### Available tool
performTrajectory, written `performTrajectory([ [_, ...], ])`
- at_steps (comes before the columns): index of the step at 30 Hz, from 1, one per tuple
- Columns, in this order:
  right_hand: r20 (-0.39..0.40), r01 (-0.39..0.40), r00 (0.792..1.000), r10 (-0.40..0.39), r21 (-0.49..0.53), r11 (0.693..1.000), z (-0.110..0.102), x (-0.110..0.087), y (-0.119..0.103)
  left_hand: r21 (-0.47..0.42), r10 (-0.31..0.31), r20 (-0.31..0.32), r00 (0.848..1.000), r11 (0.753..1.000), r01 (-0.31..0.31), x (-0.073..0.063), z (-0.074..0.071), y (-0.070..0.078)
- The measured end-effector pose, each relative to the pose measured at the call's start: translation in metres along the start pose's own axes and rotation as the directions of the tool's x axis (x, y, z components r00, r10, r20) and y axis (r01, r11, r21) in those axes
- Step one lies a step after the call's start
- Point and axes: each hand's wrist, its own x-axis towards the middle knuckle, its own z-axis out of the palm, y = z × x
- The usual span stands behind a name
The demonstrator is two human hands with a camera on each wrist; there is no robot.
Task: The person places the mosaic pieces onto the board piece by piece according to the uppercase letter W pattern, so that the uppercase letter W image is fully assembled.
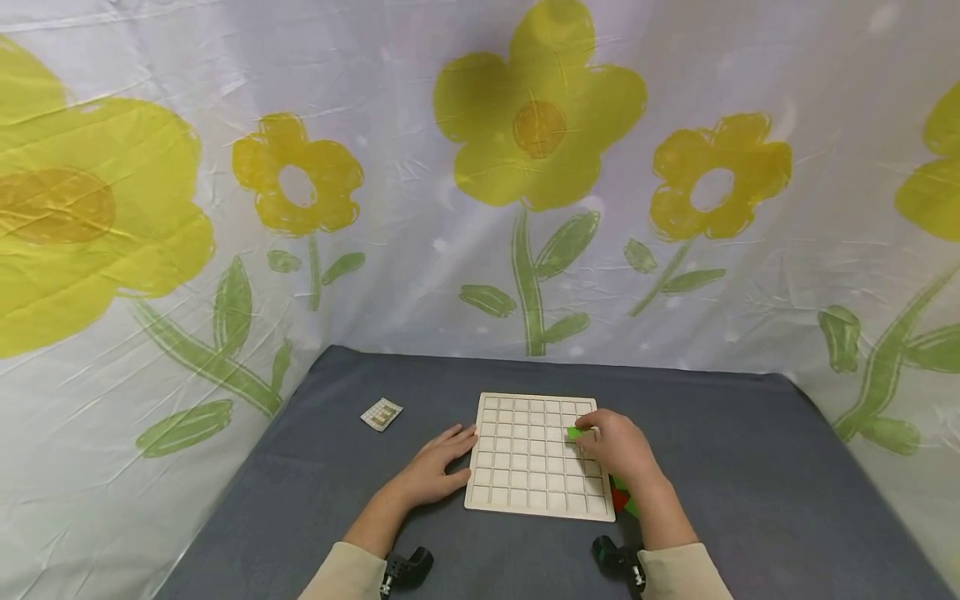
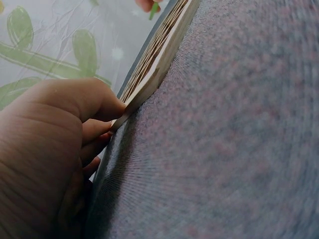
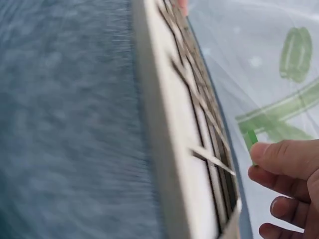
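A pale wooden board (image 1: 537, 481) with a grid of square cells lies flat on the table in the head view. My right hand (image 1: 618, 446) is over the board's right side, pinching a small green tile (image 1: 573, 433) between thumb and fingertips. In the right wrist view the tile (image 3: 251, 141) stands thin and edge-on above my thumb. At the board's left edge rests my left hand (image 1: 435, 471), its fingers spread and relaxed, with fingertips and thumb right against the rim. The left wrist view shows that thumb at the wooden edge (image 2: 144, 90).
A red piece (image 1: 620, 499) and green pieces (image 1: 632, 507) lie beside the board's lower right edge, partly hidden by my right wrist. A small card with a printed grid (image 1: 382, 414) lies left of the board. Behind the dark-covered table (image 1: 705, 400) hangs a flowered curtain (image 1: 405, 275).
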Motion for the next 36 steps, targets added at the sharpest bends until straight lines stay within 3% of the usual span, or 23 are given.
performTrajectory([
  [11, -0.022, 0.072, 0.997, -0.074, -0.094, 0.993, 0.019, 0.004, 0.006, 0.002, -0.009, -0.005, 1.000, 1.000, 0.009, 0.000, 0.001, 0.001],
  [16, -0.046, 0.062, 0.997, -0.067, -0.120, 0.991, 0.021, 0.003, 0.010, 0.007, -0.021, -0.003, 1.000, 1.000, 0.021, 0.000, 0.001, 0.000],
  [28, -0.063, 0.088, 0.993, -0.103, -0.201, 0.976, 0.018, 0.001, 0.012, 0.019, -0.009, -0.001, 1.000, 1.000, 0.009, 0.002, 0.000, -0.002],
  [36, -0.024, 0.123, 0.991, -0.132, -0.221, 0.967, 0.006, -0.002, 0.013, 0.029, -0.011, 0.004, 1.000, 1.000, 0.011, 0.001, 0.001, -0.001],
])
